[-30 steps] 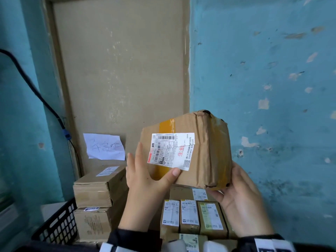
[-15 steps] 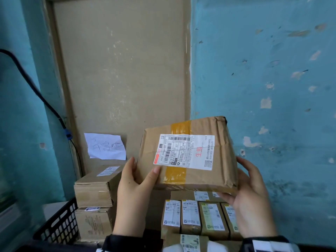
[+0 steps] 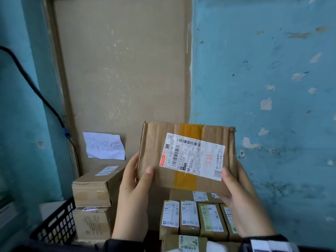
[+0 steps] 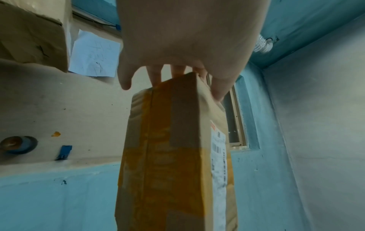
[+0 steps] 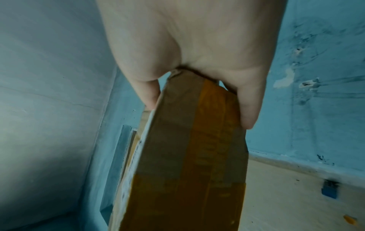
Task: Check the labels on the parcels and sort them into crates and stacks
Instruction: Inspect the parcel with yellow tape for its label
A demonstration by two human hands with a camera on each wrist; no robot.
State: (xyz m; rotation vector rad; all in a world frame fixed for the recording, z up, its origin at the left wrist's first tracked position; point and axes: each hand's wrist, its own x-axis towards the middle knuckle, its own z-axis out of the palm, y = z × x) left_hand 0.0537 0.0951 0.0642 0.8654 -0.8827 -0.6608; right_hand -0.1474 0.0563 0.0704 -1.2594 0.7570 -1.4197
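You hold the parcel point(image 3: 187, 157) up in front of you with both hands, above the rows of small labelled boxes point(image 3: 196, 217). Its broad face is turned toward you and its long axis runs left to right, tipped a little so the right end sits lower. A band of yellow-brown tape point(image 3: 189, 131) crosses that face from top to bottom.

The shipping label point(image 3: 192, 159) lies slanted on the face, its long side along the parcel's. It carries barcodes, a QR code at the lower right corner, an orange strip at the left end, the printed code "042 H468-00 033" and two red characters; the small print is too fine to read.

Your left hand point(image 3: 134, 190) grips the lower left corner: thumb on the front face, fingers point(image 4: 156, 75) spread behind. Your right hand point(image 3: 241, 197) cups the lower right corner, thumb resting on the label's edge, fingers wrapped round the back.

To the left, two brown cartons point(image 3: 94, 200) stand stacked beside a black crate point(image 3: 58, 224). A white paper sheet point(image 3: 104, 146) with handwriting that cannot be made out is stuck on the wall above them.
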